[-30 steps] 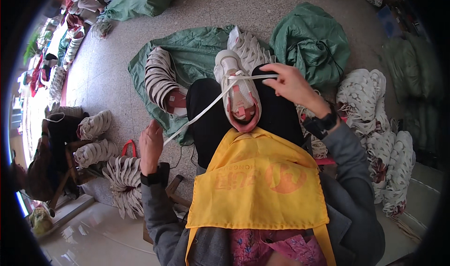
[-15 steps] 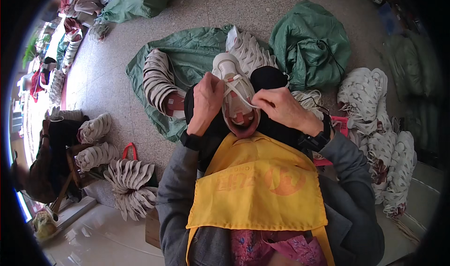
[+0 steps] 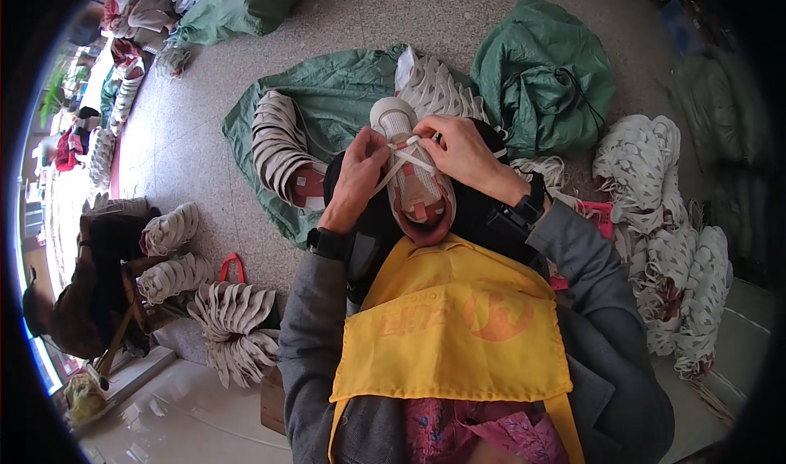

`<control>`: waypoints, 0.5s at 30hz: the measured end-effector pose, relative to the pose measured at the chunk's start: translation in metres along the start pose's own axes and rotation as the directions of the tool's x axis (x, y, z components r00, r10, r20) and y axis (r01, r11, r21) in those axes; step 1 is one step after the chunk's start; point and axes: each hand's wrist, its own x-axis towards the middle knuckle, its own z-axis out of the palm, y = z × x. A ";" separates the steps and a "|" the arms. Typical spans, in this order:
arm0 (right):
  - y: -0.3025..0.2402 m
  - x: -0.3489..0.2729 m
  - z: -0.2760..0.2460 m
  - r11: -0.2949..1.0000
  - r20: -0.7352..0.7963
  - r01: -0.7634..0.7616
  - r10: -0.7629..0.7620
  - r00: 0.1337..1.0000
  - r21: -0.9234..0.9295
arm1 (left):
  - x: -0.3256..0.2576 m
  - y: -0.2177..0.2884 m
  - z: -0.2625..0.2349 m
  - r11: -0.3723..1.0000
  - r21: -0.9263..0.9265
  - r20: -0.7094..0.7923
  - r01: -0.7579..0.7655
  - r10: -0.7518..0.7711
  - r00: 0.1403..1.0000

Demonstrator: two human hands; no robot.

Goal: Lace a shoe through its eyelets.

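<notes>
A white and pink shoe upper [image 3: 419, 198] rests between my knees, its toe pointing away from me and its pink heel opening toward my yellow apron [image 3: 450, 333]. A flat white shoelace [image 3: 401, 163] crosses over its front. At the left edge of the upper, my left hand [image 3: 360, 176] is closed, thumb and forefinger pinched at the lace. My right hand [image 3: 465, 155] reaches over from the right and pinches the lace near the crossing, its fingers bent. The fingertips of the two hands are close together.
Past my left knee, nested shoe uppers [image 3: 278, 132] lie on a green sack [image 3: 336, 75]. More uppers [image 3: 434, 87] lie beyond the toe, beside a bulging green sack [image 3: 540, 79]. Laced uppers [image 3: 647, 177] are heaped at right near a pink basket [image 3: 602, 216]. Fanned uppers [image 3: 233, 321] lie at left.
My right hand has moved left and slightly away from me, from the upper's right side to the lace crossing. My left hand stays at the left edge, shifted only slightly.
</notes>
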 end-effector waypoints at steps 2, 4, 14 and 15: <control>0.002 0.001 -0.001 0.999 0.031 0.004 -0.003 1.000 -0.043 | 0.003 -0.002 -0.006 0.995 -0.093 0.098 0.033 -0.024 0.995; 0.000 0.000 0.000 0.999 0.033 0.004 -0.003 0.999 -0.035 | 0.011 -0.012 -0.016 0.996 -0.094 0.172 -0.002 0.018 0.985; 0.004 -0.001 0.001 0.997 -0.023 0.069 -0.070 0.997 -0.029 | 0.000 0.002 -0.002 0.930 0.341 0.094 -0.136 0.110 0.990; 0.002 -0.001 0.001 0.996 -0.038 0.081 -0.082 0.996 -0.035 | 0.003 -0.001 -0.006 0.944 0.312 0.096 -0.111 0.085 0.992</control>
